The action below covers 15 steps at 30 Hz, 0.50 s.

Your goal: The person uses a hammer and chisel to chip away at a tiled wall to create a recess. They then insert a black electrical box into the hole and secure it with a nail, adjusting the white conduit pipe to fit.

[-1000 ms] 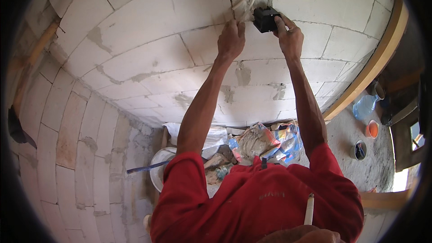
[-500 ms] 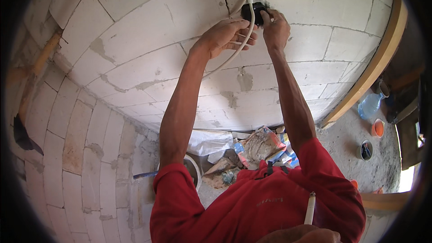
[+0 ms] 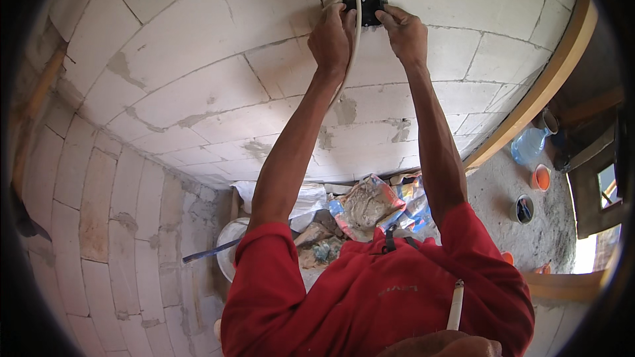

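Observation:
A black electrical back box [image 3: 370,8] sits at a recess in the pale block wall, its front facing me. My left hand [image 3: 333,38] pinches its left edge, with the fingers curled and the thumb up against the side. At the opposite edge, my right hand [image 3: 405,36] grips the box between thumb and bent forefinger. A white cable [image 3: 358,39] hangs down across the front of the box and passes beside my left wrist. How deep the box sits in the wall cannot be made out.
Below the wall lie torn cement bags [image 3: 370,208] and rubble, next to a white bucket [image 3: 228,251] partly hidden by my left sleeve. A curved-looking wooden beam [image 3: 562,92] edges the right side. Beyond it stand a blue water bottle [image 3: 528,147], an orange bucket [image 3: 540,177] and a tool bucket [image 3: 522,210].
My left hand has moved up from open beside the cable and now grips the box's left edge. My right hand has shifted along the box's right edge, and the box faces me more squarely.

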Each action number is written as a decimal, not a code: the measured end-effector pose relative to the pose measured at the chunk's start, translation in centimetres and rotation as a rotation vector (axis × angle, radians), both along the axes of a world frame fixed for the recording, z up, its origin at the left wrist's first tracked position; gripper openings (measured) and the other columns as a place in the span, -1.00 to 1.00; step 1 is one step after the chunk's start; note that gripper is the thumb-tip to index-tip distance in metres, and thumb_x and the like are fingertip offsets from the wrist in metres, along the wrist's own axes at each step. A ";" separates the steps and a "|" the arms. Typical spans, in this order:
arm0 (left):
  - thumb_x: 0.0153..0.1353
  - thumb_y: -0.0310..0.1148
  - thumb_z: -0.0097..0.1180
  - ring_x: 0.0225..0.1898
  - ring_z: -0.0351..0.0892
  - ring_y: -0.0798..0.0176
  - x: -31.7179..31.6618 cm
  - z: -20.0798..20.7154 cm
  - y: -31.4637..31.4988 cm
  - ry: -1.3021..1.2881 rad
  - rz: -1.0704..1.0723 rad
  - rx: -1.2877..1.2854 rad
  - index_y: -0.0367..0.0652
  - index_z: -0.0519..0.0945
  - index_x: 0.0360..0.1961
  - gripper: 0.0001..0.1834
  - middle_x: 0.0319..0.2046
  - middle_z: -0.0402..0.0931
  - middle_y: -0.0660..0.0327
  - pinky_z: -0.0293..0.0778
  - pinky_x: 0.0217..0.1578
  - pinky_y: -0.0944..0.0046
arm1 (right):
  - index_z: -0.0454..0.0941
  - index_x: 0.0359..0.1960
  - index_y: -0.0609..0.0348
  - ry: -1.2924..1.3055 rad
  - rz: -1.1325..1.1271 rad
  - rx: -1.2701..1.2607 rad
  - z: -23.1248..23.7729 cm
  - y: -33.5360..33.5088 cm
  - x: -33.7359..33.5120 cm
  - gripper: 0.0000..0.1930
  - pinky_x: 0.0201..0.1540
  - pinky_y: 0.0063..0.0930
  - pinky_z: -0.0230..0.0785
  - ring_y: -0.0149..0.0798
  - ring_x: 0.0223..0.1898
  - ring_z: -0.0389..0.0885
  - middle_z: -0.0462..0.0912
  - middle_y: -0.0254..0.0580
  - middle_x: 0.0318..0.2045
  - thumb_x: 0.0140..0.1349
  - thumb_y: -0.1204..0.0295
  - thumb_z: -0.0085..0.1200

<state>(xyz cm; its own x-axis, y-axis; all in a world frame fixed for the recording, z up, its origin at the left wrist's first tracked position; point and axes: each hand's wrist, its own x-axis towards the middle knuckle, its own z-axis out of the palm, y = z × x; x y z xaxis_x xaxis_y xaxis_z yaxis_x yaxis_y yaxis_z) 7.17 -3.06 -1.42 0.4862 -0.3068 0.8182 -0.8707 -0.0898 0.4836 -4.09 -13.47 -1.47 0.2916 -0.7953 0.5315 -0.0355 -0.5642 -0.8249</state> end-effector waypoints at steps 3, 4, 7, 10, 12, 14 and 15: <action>0.36 -0.27 0.21 -0.23 0.71 -0.06 0.4 -1.1 -1.3 -0.005 -0.038 -0.130 -0.20 0.61 -0.13 -0.78 -0.21 0.69 0.06 0.57 -0.21 0.01 | 0.74 0.03 0.03 -0.027 -0.030 0.007 -0.6 -0.5 0.7 -0.67 -0.08 -0.30 0.54 -0.13 -0.24 0.78 0.78 0.01 -0.30 0.30 0.20 0.25; 0.36 -0.27 0.21 -0.23 0.71 -0.06 0.4 -1.4 -1.4 -0.010 -0.065 -0.146 -0.20 0.61 -0.13 -0.79 -0.23 0.68 0.06 0.56 -0.22 0.02 | 0.74 0.03 0.02 -0.036 -0.044 0.006 -0.9 -0.6 0.8 -0.67 -0.08 -0.29 0.54 -0.13 -0.26 0.77 0.78 0.00 -0.32 0.30 0.20 0.25; 0.37 -0.29 0.19 -0.23 0.70 -0.05 0.7 -1.5 -1.0 -0.060 -0.113 -0.146 -0.20 0.60 -0.11 -0.79 -0.25 0.65 0.06 0.55 -0.24 0.03 | 0.73 0.04 0.03 -0.049 -0.030 0.055 -0.9 -0.3 1.2 -0.66 -0.08 -0.28 0.54 -0.13 -0.28 0.77 0.78 0.01 -0.34 0.30 0.20 0.25; 0.37 -0.32 0.20 -0.22 0.69 -0.04 1.5 -1.5 -0.3 -0.152 -0.155 -0.057 -0.20 0.57 -0.04 -0.77 -0.22 0.63 0.05 0.55 -0.25 0.03 | 0.73 0.02 0.07 -0.049 -0.031 -0.037 -1.1 -0.3 1.1 -0.69 -0.08 -0.27 0.53 -0.12 -0.24 0.76 0.78 0.00 -0.24 0.30 0.26 0.24; 0.35 -0.35 0.22 -0.21 0.68 -0.04 2.6 -1.8 0.4 -0.196 -0.244 -0.016 -0.19 0.54 0.03 -0.72 -0.18 0.61 0.04 0.56 -0.24 0.03 | 0.71 0.04 0.16 0.021 -0.026 -0.186 -1.7 -0.4 0.5 -0.67 -0.10 -0.39 0.56 -0.21 -0.20 0.78 0.78 -0.08 -0.16 0.30 0.28 0.27; 0.32 -0.40 0.25 -0.20 0.67 -0.03 3.0 -2.1 0.6 -0.184 -0.281 0.024 -0.19 0.49 0.11 -0.63 -0.16 0.59 0.03 0.57 -0.23 0.04 | 0.69 0.04 0.20 0.072 -0.040 -0.289 -1.7 -0.9 0.2 -0.66 -0.11 -0.43 0.58 -0.24 -0.16 0.78 0.77 -0.11 -0.10 0.30 0.30 0.28; 0.32 -0.40 0.25 -0.20 0.67 -0.02 2.7 -2.1 0.5 -0.174 -0.281 0.029 -0.19 0.49 0.12 -0.62 -0.16 0.59 0.03 0.58 -0.22 0.04 | 0.69 0.04 0.20 0.091 -0.058 -0.314 -1.4 -1.1 0.1 -0.66 -0.10 -0.41 0.58 -0.23 -0.14 0.78 0.76 -0.12 -0.08 0.30 0.31 0.28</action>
